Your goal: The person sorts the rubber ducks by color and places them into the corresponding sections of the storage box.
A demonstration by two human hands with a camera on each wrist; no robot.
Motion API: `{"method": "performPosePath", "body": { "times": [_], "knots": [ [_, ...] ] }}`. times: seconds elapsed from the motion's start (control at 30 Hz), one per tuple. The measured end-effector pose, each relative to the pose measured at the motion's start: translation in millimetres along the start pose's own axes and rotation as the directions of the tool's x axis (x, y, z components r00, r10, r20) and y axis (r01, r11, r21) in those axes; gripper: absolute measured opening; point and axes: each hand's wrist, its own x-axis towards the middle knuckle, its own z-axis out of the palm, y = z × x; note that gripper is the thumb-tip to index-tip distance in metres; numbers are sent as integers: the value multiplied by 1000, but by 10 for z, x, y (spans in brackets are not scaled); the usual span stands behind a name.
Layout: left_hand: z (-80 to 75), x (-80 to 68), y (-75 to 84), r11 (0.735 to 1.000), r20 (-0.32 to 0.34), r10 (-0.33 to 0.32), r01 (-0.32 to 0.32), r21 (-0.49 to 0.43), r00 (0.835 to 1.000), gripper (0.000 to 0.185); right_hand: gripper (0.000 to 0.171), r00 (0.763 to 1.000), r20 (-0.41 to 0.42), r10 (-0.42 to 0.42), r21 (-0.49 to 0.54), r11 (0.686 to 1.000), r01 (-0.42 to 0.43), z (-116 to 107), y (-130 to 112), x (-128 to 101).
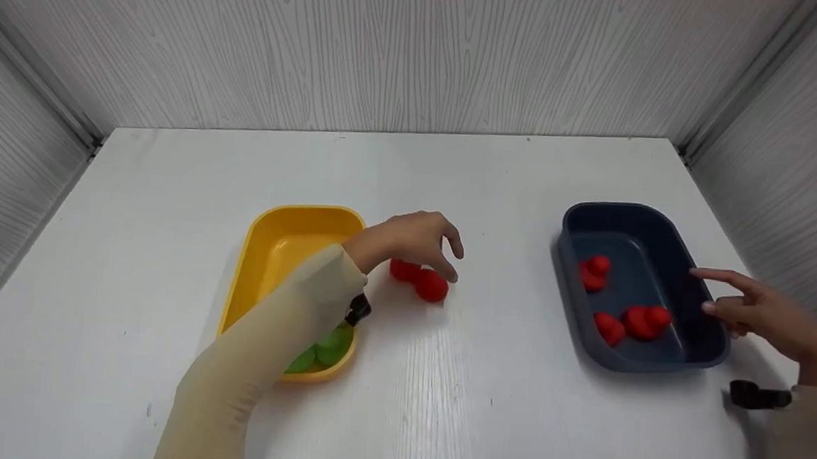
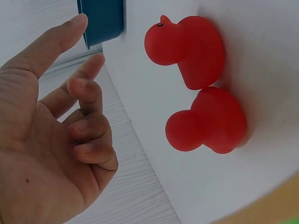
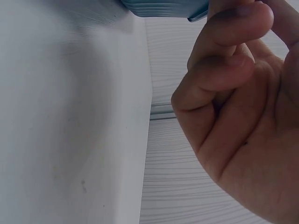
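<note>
Two red rubber ducks, one nearer (image 1: 432,286) and one farther (image 1: 404,270), sit side by side on the white table. My left hand (image 1: 418,241) hovers over them, thumb and index finger apart, nothing between them; the left wrist view shows its other fingers loosely bent and both ducks (image 2: 203,51) clear of the palm. At the far right, my right hand (image 1: 765,312) is by the right wall of a dark blue bin (image 1: 573,318), its index finger stretched over the rim and its other fingers loosely bent. Several red ducks (image 1: 647,322) lie inside that bin.
A yellow bin (image 1: 294,247) stands left of the ducks, partly covered by my left forearm. Green ducks or similar green objects (image 1: 334,345) lie at its near end. White wood-grain panels (image 1: 405,59) rise behind the table and on both sides.
</note>
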Motion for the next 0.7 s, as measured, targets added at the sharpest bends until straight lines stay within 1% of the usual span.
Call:
{"method": "performPosePath", "body": {
  "times": [0.13, 0.3, 0.47, 0.57, 0.7],
  "knots": [
    [7, -24, -58, 1000, 22, -7, 6, 1, 1000, 43, 42, 1000, -6, 24, -6, 1000, -24, 17, 1, 16],
    [42, -41, -154, 1000, 16, -6, 6, 1, 1000, 43, 41, 1000, -5, 26, -14, 1000, -26, 20, -6, 22],
    [87, -38, -219, 1000, -11, -4, 4, -1, 1000, 44, 41, 999, -9, 45, -26, 999, -45, 17, -9, 27],
    [126, -21, -237, 1000, -25, 8, -8, -4, 1000, 44, 41, 999, -9, 41, -23, 999, -41, 12, -6, 18],
    [175, 2, -248, 1000, -19, 12, -13, -7, 1000, 42, 43, 1000, -10, 14, -5, 1000, -14, 8, -4, 5]
  ]
}}
